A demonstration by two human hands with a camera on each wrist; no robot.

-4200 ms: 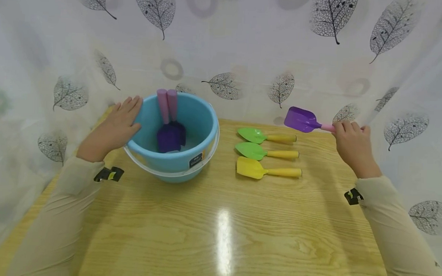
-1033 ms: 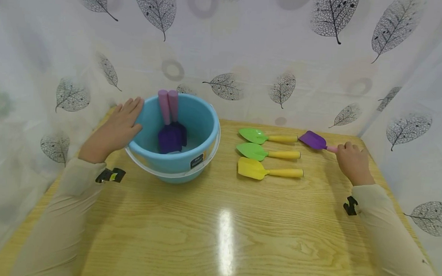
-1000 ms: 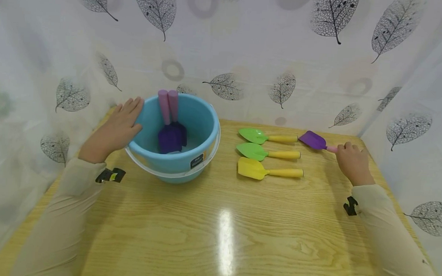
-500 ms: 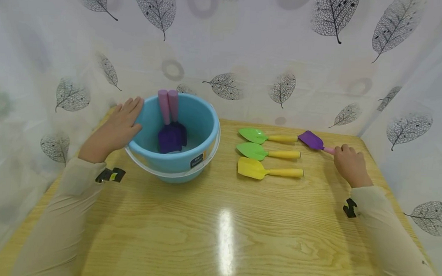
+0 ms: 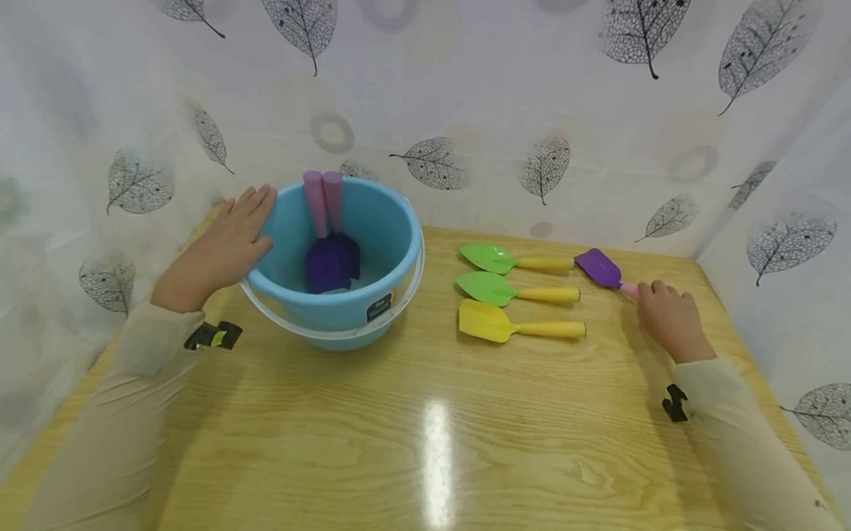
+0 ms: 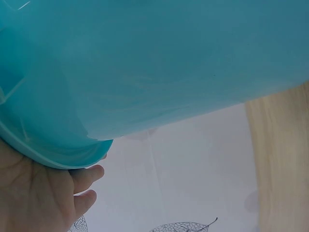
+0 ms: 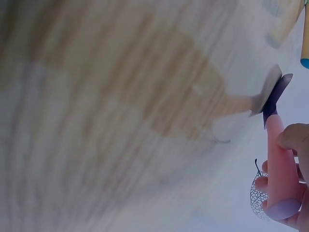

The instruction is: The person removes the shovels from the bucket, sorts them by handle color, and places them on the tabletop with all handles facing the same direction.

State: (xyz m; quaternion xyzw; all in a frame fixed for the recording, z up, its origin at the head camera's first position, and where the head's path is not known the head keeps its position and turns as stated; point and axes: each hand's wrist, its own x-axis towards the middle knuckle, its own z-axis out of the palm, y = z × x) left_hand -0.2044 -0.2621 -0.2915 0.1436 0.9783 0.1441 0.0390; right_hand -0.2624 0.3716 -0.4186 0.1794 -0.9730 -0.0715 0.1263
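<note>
At the left of the head view, your left hand (image 5: pixel 215 252) rests on the rim of the blue bucket (image 5: pixel 316 316), fingers extended, probably to steady it. Inside, two purple tools (image 5: pixel 326 265) lean pink handles up, which presumably leaves the grips reachable. At the right of the frame, your right hand (image 5: pixel 671 320) pinches the purple shovel (image 5: pixel 598 267) by its handle, blade towards upper left, apparently to control its angle; blade contact with the table (image 5: pixel 332 451) cannot be confirmed. Right of centre, two green trowels (image 5: pixel 488 258) and a yellow shovel (image 5: pixel 486 321) lie roughly parallel, handles rightward, seemingly for your right-hand access.
</note>
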